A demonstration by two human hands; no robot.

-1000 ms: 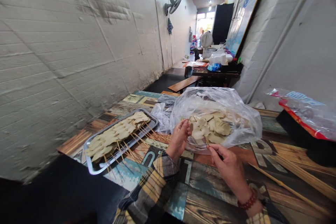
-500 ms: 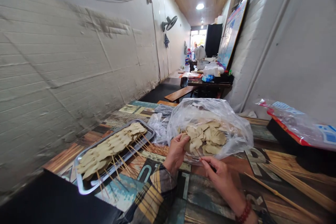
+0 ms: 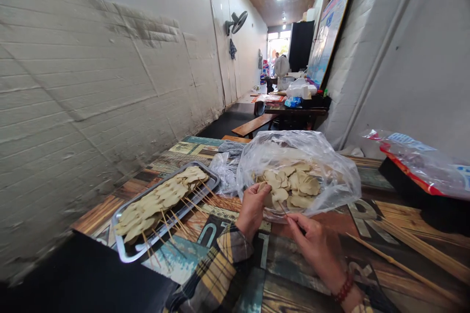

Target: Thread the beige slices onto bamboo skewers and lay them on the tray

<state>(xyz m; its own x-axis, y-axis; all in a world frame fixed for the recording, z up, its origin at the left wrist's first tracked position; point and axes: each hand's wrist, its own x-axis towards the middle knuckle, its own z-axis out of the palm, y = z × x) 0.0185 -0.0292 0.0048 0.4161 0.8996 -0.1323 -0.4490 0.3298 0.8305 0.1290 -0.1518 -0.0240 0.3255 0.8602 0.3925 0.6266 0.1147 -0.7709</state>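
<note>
Pale, thin food slices (image 3: 307,185) lie heaped in an opened clear plastic bag (image 3: 340,176) on the patterned table. At the bag's near left edge my left hand (image 3: 253,208) pinches a slice (image 3: 265,188) between thumb and fingers. My right hand (image 3: 312,239), with a red bead bracelet at the wrist, grips the near end of a thin wooden skewer (image 3: 282,206). The skewer's far end reaches the slices by my left hand; the exact tip is hidden. To the left, a metal tray (image 3: 128,256) bears rows of skewered slices (image 3: 161,200), their sticks jutting over its right rim.
Bare skewers (image 3: 422,247) lie on the table at right, with one thicker stick (image 3: 391,258) beside them. A red-edged plastic package (image 3: 422,161) rests on a dark box at far right. Behind the tray is a crumpled clear bag (image 3: 223,173). Benches and another table stand beyond.
The view has shifted slightly, so the table and tray appear a little higher and further right. Both hands keep their holds, on the slice and the skewer, by the bag.
</note>
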